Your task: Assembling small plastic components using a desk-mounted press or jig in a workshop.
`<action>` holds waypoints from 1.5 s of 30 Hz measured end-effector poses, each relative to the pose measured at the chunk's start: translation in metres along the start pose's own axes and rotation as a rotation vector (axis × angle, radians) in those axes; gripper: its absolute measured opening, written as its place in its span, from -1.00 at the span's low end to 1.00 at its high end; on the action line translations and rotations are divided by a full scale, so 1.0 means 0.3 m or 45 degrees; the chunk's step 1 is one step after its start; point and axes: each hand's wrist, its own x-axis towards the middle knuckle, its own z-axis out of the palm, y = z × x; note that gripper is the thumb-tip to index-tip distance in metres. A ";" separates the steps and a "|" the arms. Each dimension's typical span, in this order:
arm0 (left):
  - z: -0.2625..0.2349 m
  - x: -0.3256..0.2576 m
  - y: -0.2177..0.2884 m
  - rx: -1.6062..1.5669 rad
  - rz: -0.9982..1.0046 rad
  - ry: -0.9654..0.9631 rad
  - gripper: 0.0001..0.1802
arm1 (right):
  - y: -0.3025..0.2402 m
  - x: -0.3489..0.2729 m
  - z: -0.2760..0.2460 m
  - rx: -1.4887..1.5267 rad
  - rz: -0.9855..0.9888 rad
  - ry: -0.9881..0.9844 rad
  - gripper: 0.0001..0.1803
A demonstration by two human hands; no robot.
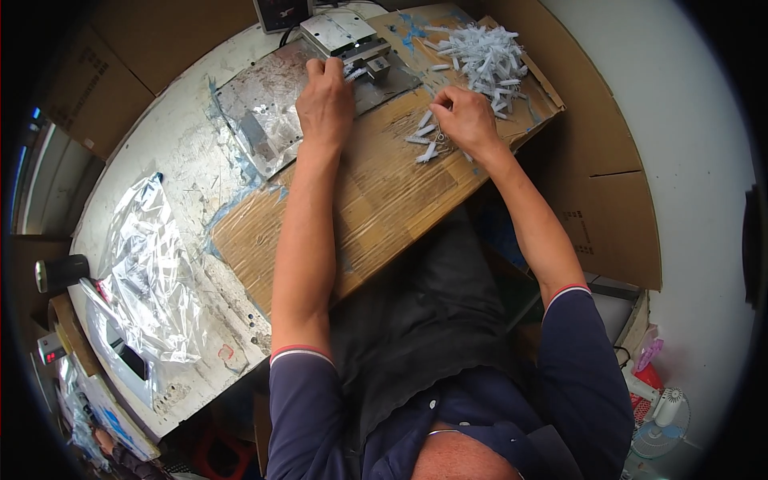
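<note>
Cardboard-topped bench, small ribbed white plastic pieces, heaped

Small workshop, scuffed workbench patched with cardboard, metal press fixture, heap of white plastic parts

I see a heap of white plastic parts on brown cardboard streaked with blue tape remnants, and beside it a dull grey metal plate, scuffed and blotchy. The tabletop is off-white and scratched, with a clear, glinting plastic bag on it. My sleeves are navy, edged in red and white.
</note>
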 end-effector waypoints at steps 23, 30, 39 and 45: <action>0.018 -0.004 -0.022 0.070 0.007 0.056 -0.78 | 0.005 0.061 -0.030 -0.255 -0.571 -0.307 -0.92; 0.023 -0.007 -0.037 0.054 0.045 0.069 -0.79 | -0.009 0.062 -0.036 -0.188 -0.363 -0.363 -0.84; 0.020 -0.007 -0.032 0.060 0.078 0.061 -0.78 | -0.034 0.059 -0.019 -0.082 -0.162 -0.352 -0.85; 0.012 -0.018 -0.028 0.032 0.110 0.100 -0.81 | -0.012 0.054 0.017 0.049 -0.265 -0.284 -0.82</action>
